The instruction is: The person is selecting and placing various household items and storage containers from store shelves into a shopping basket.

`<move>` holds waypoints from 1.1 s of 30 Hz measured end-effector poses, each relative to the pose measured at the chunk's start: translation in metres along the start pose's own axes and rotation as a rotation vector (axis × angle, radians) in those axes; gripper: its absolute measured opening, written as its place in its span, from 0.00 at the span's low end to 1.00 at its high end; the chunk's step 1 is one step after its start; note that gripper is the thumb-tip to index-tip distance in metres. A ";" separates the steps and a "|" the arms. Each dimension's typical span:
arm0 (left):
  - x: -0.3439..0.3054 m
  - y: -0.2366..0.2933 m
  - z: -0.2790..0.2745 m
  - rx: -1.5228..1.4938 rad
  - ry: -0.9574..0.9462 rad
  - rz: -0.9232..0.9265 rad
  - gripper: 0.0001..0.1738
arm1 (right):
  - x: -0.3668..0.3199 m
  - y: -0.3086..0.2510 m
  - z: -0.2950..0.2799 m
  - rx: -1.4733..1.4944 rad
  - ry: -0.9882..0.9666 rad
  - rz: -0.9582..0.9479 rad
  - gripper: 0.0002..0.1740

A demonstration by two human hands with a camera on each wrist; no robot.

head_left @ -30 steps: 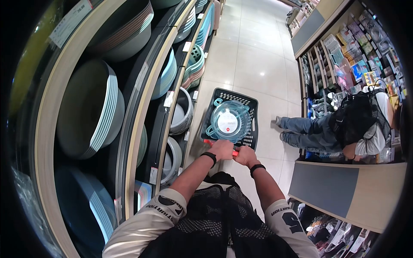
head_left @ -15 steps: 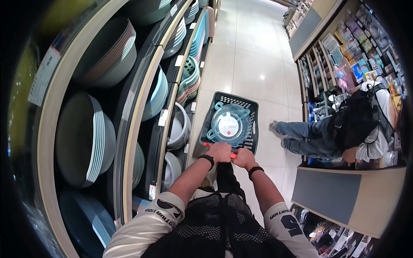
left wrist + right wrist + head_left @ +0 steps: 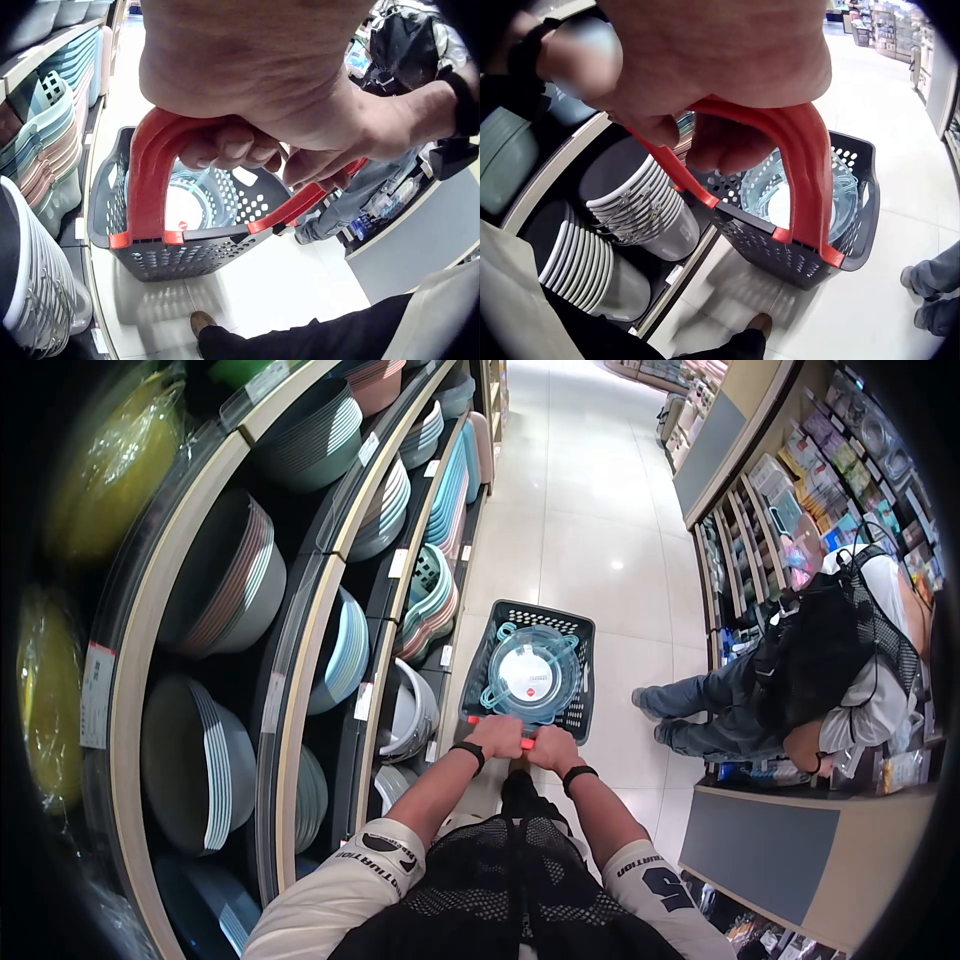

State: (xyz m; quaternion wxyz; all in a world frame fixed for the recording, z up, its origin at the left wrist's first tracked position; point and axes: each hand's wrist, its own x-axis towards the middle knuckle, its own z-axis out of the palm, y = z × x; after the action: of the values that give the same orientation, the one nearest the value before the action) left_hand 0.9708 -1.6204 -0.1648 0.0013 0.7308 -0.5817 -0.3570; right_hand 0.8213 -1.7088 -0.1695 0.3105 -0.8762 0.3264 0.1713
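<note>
A dark grey perforated shopping basket hangs in front of me by its red handle. My left hand grips one part of that handle, fingers curled under it in the left wrist view. Close beside it, my right hand grips the handle too, its fingers wrapped below the red bar. Inside the basket sits a clear bluish round plastic vessel with a round white label and light blue looped parts at its sides. The basket's shadow falls on the tiles below.
Shelves on the left carry stacked basins and grey-white buckets. Wrapped yellow items sit at the far left. To the right, a person with a black backpack faces a shelf of small packaged goods. The tiled aisle runs ahead.
The left shelves have slid down through the view as I move forward along the aisle. Basket and both hands appear lower in the frame; both grips stay on the handle.
</note>
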 end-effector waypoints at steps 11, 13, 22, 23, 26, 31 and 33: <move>0.052 -0.014 -0.037 -0.002 -0.001 -0.034 0.19 | 0.055 0.009 -0.042 -0.030 -0.044 -0.038 0.21; 0.059 -0.018 -0.042 -0.009 -0.012 -0.038 0.19 | 0.065 0.010 -0.045 -0.032 -0.047 -0.034 0.21; 0.091 -0.023 -0.069 -0.015 0.029 -0.047 0.17 | 0.101 0.021 -0.072 -0.021 -0.036 -0.056 0.21; 0.097 -0.025 -0.072 -0.019 0.012 -0.056 0.17 | 0.105 0.022 -0.077 -0.023 -0.032 -0.054 0.21; 0.111 -0.026 -0.083 -0.036 0.031 -0.050 0.18 | 0.118 0.024 -0.092 -0.040 -0.037 -0.042 0.21; 0.142 -0.033 -0.098 -0.034 0.022 -0.030 0.17 | 0.143 0.030 -0.117 -0.071 -0.040 -0.041 0.21; 0.155 -0.038 -0.106 -0.026 0.036 -0.031 0.17 | 0.153 0.032 -0.126 -0.073 -0.027 -0.042 0.21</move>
State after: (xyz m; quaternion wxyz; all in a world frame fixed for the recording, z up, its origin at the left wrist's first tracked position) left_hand 1.0691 -1.7840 -0.1820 0.0159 0.7461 -0.5654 -0.3513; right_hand 0.9232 -1.8822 -0.1662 0.2865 -0.8910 0.2973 0.1886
